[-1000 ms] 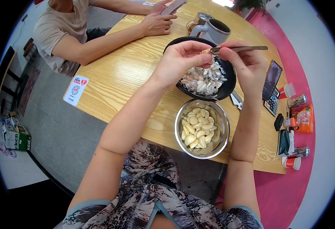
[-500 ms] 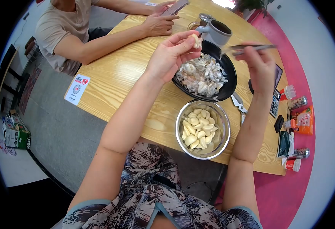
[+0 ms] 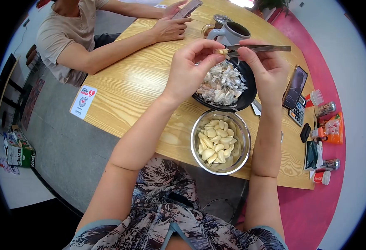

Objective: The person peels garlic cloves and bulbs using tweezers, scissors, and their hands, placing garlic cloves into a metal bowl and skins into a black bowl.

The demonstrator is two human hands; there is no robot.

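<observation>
My left hand pinches a garlic piece between thumb and fingertips, above the dish. My right hand is closed on metal tweezers, whose tips are at the garlic; whether they grip it I cannot tell. Beneath both hands is a black dish heaped with papery garlic skins. Closer to me stands a shiny steel bowl holding several peeled garlic cloves.
A grey mug and a glass jar stand behind the dish. Across the table, a person holds a phone. At right are a propped phone, a calculator and paper cups. Scissors lie partly hidden by my right forearm.
My right hand has moved left, bringing the tweezers to the garlic. My left hand has shifted slightly right and down, still pinching the piece.
</observation>
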